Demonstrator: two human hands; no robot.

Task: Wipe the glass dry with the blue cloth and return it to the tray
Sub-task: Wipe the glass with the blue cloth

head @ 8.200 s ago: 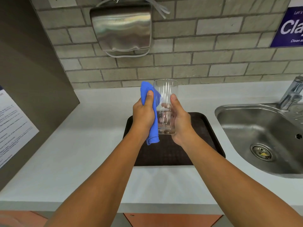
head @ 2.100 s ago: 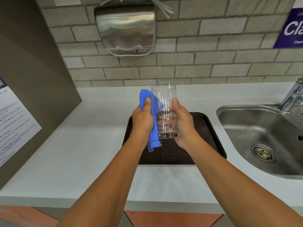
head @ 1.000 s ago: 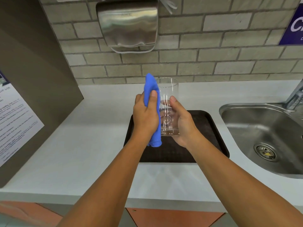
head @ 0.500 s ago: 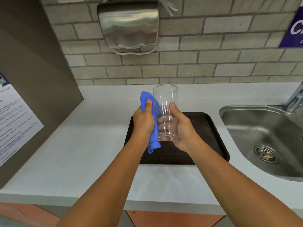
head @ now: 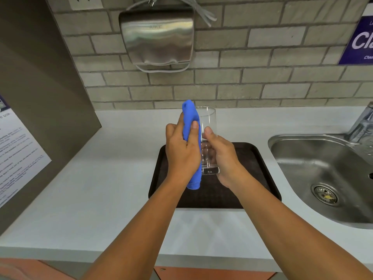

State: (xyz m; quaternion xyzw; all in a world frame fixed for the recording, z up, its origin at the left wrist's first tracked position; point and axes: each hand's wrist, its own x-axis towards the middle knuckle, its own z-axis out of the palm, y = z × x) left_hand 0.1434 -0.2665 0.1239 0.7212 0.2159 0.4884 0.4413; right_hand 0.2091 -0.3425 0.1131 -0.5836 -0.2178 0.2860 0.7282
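A clear drinking glass [head: 207, 126] is held upright above the dark brown tray [head: 252, 164]. My right hand [head: 224, 158] grips its lower half from the right, thumb on the near side. My left hand [head: 181, 152] presses the folded blue cloth [head: 189, 118] against the glass's left side. The cloth reaches from just above the rim down past the base. The glass's left wall is hidden behind the cloth.
The tray lies on a white counter [head: 101, 188]. A steel sink [head: 323, 178] with a tap [head: 363, 122] is to the right. A steel hand dryer [head: 157, 37] hangs on the brick wall. A grey panel with a notice [head: 18, 154] stands at the left.
My left hand has slid the cloth up the glass's side, so its top now stands above the rim. The glass has stayed in my right hand over the tray.
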